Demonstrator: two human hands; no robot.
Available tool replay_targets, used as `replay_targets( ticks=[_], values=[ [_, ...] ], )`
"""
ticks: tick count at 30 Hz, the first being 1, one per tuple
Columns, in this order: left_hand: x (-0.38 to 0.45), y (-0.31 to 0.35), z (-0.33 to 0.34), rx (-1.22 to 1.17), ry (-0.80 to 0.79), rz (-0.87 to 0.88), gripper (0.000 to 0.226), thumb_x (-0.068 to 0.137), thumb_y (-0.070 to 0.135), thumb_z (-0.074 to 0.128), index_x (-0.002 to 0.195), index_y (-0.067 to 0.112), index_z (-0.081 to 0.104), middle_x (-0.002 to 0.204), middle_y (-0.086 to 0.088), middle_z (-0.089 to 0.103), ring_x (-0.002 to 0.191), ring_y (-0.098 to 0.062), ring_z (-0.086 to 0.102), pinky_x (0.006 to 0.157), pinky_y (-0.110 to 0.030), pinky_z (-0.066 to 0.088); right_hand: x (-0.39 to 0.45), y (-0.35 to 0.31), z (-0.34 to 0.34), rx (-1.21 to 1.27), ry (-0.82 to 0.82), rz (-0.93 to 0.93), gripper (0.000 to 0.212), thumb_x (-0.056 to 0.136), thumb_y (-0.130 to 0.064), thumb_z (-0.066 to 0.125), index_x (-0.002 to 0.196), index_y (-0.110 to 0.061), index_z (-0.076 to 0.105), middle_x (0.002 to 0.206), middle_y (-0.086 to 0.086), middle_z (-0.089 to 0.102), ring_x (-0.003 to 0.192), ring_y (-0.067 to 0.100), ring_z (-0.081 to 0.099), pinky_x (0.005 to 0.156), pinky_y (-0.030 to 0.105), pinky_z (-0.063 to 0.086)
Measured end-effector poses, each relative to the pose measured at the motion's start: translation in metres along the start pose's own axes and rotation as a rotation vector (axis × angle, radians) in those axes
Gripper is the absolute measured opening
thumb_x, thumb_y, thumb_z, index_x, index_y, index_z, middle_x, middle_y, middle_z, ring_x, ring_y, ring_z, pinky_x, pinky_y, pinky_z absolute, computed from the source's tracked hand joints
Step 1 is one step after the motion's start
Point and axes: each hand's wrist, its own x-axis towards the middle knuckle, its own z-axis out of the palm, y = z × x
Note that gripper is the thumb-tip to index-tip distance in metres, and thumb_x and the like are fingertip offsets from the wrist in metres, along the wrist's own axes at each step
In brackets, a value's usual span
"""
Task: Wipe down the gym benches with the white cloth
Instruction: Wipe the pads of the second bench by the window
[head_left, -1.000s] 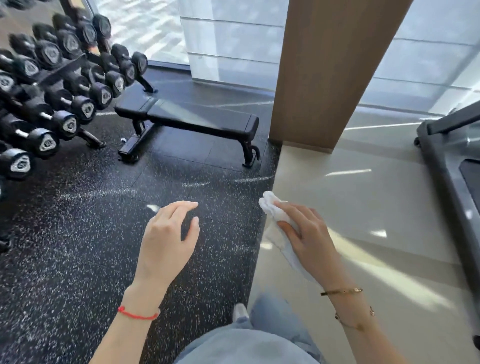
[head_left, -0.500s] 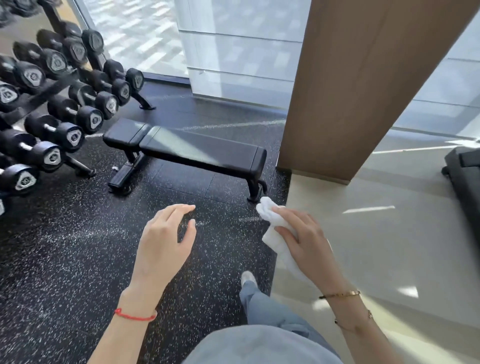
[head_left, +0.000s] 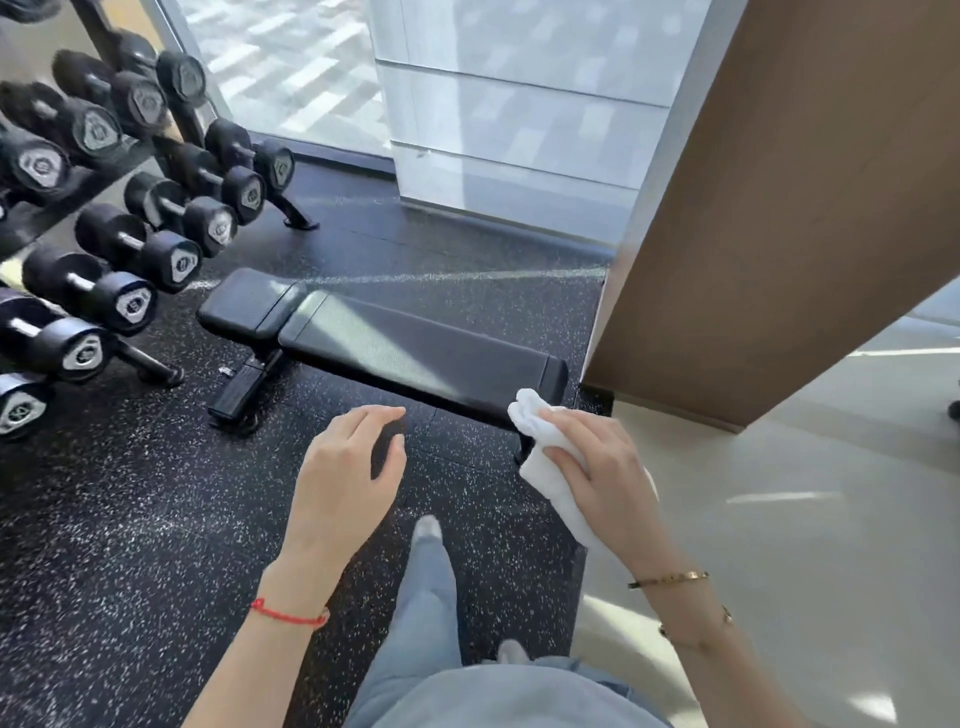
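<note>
Cloth in hand: the right hand (head_left: 597, 467) grips the bunched white cloth (head_left: 540, 457), fingers curled over it and thumb tucked against it, a loose tail of fabric hanging below the palm. It is held in the air in front of the near right end of the flat black gym bench (head_left: 405, 348); whether the cloth actually touches the pad cannot be told from this angle. The left hand (head_left: 343, 478) hangs free over the speckled black rubber floor (head_left: 130, 519), holding nothing, fingers close together and loosely bent, thumb set apart. A red string bracelet (head_left: 288, 617) circles the left wrist, gold bangles (head_left: 670, 578) the right. The bench lies across the view on the rubber floor, seat pad at the left end, just beside the dumbbell rack (head_left: 119, 218) with its rows of black dumbbells. A brown wood-clad column (head_left: 779, 208) stands right of the bench, at the edge of the pale tiled floor (head_left: 779, 519). A leg in light jeans steps forward between the arms.
</note>
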Motion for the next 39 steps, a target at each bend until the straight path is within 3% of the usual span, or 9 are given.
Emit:
replay_targets(
  ticks=[7, 12, 20, 29, 39],
  values=[
    [0.142, -0.068, 0.008, -0.001, -0.054, 0.087, 0.032, 0.092, 0.014, 0.061, 0.124, 0.013, 0.063, 0.117, -0.004, 0.066, 0.111, -0.022, 0.060, 0.098, -0.042, 0.050, 0.117, 0.001, 0.058, 0.016, 0.052, 0.088, 0.041, 0.097, -0.014, 0.060, 0.135, -0.027, 0.057, 0.129, -0.012, 0.062, 0.119, 0.014, 0.054, 0.105, 0.037, 0.041],
    [0.230, -0.100, 0.026, -0.003, -0.129, 0.162, 0.034, 0.092, 0.012, 0.060, 0.126, 0.011, 0.062, 0.111, -0.004, 0.067, 0.102, -0.023, 0.061, 0.093, -0.045, 0.052, 0.178, 0.015, 0.092, 0.009, 0.107, 0.183, 0.041, 0.095, -0.011, 0.063, 0.134, -0.023, 0.059, 0.128, -0.009, 0.062, 0.116, 0.013, 0.053, 0.104, 0.039, 0.043],
    [0.341, -0.128, 0.094, 0.000, -0.223, 0.192, 0.035, 0.095, 0.014, 0.056, 0.130, 0.012, 0.060, 0.124, -0.002, 0.064, 0.118, -0.019, 0.057, 0.103, -0.037, 0.046, 0.267, 0.076, 0.124, -0.012, 0.051, 0.312, 0.038, 0.096, -0.012, 0.062, 0.133, -0.020, 0.060, 0.128, -0.005, 0.063, 0.115, 0.021, 0.055, 0.104, 0.041, 0.042],
    [0.415, -0.168, 0.229, 0.029, -0.258, 0.179, 0.033, 0.094, 0.010, 0.057, 0.127, 0.009, 0.061, 0.124, -0.005, 0.065, 0.117, -0.023, 0.059, 0.098, -0.043, 0.049, 0.338, 0.207, 0.193, -0.072, -0.028, 0.322, 0.034, 0.098, -0.019, 0.058, 0.133, -0.019, 0.060, 0.131, -0.004, 0.062, 0.115, 0.022, 0.054, 0.103, 0.041, 0.041],
    [0.397, -0.274, 0.434, 0.053, -0.325, 0.273, 0.033, 0.092, 0.006, 0.058, 0.125, 0.006, 0.063, 0.124, -0.006, 0.065, 0.119, -0.027, 0.059, 0.100, -0.046, 0.047, 0.324, 0.359, 0.372, -0.132, -0.076, 0.243, 0.033, 0.099, -0.020, 0.057, 0.132, -0.020, 0.059, 0.128, -0.005, 0.063, 0.113, 0.023, 0.055, 0.096, 0.041, 0.042]
  ],
)
